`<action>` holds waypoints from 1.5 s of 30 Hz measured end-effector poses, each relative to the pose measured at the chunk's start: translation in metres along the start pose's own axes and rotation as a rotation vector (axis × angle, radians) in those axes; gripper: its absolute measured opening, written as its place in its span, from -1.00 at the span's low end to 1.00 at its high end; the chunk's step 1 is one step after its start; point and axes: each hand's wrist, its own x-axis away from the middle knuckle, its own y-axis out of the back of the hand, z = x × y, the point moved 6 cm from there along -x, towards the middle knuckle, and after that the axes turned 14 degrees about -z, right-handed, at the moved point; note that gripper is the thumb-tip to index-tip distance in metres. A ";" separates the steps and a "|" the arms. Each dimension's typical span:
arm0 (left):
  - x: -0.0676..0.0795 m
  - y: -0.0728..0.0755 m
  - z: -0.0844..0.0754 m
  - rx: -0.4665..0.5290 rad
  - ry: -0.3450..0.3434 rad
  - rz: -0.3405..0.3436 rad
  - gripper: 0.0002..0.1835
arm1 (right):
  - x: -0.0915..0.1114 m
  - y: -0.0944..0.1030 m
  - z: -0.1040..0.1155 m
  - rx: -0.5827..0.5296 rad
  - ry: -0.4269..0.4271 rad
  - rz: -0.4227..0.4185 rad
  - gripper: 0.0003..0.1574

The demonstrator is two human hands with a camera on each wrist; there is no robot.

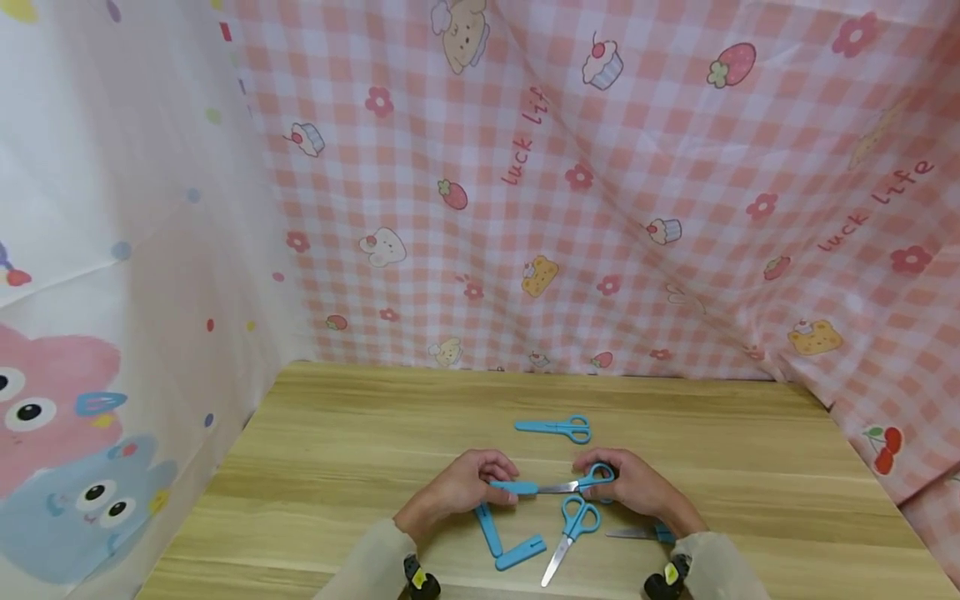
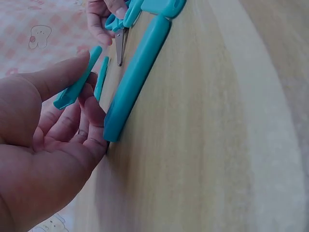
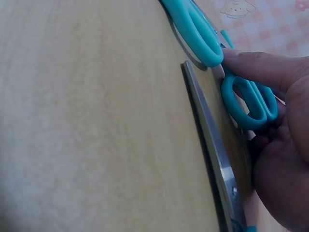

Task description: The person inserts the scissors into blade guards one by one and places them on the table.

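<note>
My left hand [image 1: 480, 481] pinches a blue scissors sheath [image 2: 77, 84] between thumb and fingers. Opposite it, my right hand [image 1: 626, 482] holds a pair of blue-handled scissors [image 1: 598, 475] by the finger loops [image 3: 244, 104]. Their metal blades [image 1: 557, 487] point left towards the sheath; in the left wrist view the blade tip [image 2: 119, 59] shows bare, outside it. Below the hands, another pair of scissors [image 1: 572, 533] lies with bare blades. Two loose blue sheaths, one slanting [image 1: 487, 530] and one nearer the front [image 1: 521, 552], lie by my left hand.
Scissors in a blue sheath [image 1: 551, 427] lie farther back on the wooden table [image 1: 360, 425]. Under my right wrist lies one more pair of scissors [image 1: 633, 533], partly hidden by the arm. A pink checked cloth [image 1: 487, 233] hangs behind the table.
</note>
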 end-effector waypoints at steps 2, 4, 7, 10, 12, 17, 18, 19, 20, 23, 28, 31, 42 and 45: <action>0.000 0.001 0.000 -0.005 0.005 -0.009 -0.73 | 0.000 0.000 -0.001 0.014 0.007 0.002 -0.61; 0.000 0.001 0.001 -0.009 0.009 -0.019 -0.73 | 0.001 -0.001 -0.003 0.020 0.007 0.003 -0.64; 0.000 0.002 0.002 -0.004 0.014 -0.039 -0.72 | 0.001 -0.001 -0.005 0.027 0.006 0.003 -0.71; -0.001 0.003 0.003 0.006 0.016 -0.058 -0.70 | 0.001 -0.001 -0.006 0.007 0.000 0.002 -0.81; -0.002 0.004 0.003 0.014 0.017 -0.067 -0.70 | 0.001 -0.001 -0.005 -0.018 -0.009 0.000 -0.85; -0.002 0.005 0.003 0.027 0.023 -0.088 -0.66 | 0.003 0.001 -0.003 -0.081 -0.058 -0.014 -0.84; -0.002 0.006 0.003 0.033 0.027 -0.093 -0.64 | 0.003 0.001 -0.003 -0.088 -0.067 -0.016 -0.83; -0.003 0.007 0.003 0.037 0.028 -0.098 -0.61 | 0.003 0.001 -0.003 -0.093 -0.074 -0.019 -0.83; -0.003 0.007 0.002 0.044 0.027 -0.103 -0.59 | 0.003 0.001 -0.003 -0.095 -0.081 -0.022 -0.83; -0.003 0.010 -0.001 0.065 0.011 -0.118 -0.53 | 0.002 0.002 -0.002 -0.101 -0.081 -0.027 -0.82; -0.001 0.014 -0.006 0.099 -0.025 -0.142 -0.52 | 0.002 0.004 0.001 -0.112 -0.072 -0.049 -0.79; -0.001 0.015 -0.006 0.116 -0.040 -0.142 -0.53 | 0.002 0.005 0.001 -0.111 -0.081 -0.067 -0.77; 0.000 0.018 -0.006 0.148 -0.018 -0.110 -0.46 | 0.004 0.010 0.003 -0.135 -0.114 -0.118 -0.73; 0.000 0.018 -0.007 0.159 -0.023 -0.106 -0.46 | 0.005 0.012 0.006 -0.173 -0.104 -0.126 -0.70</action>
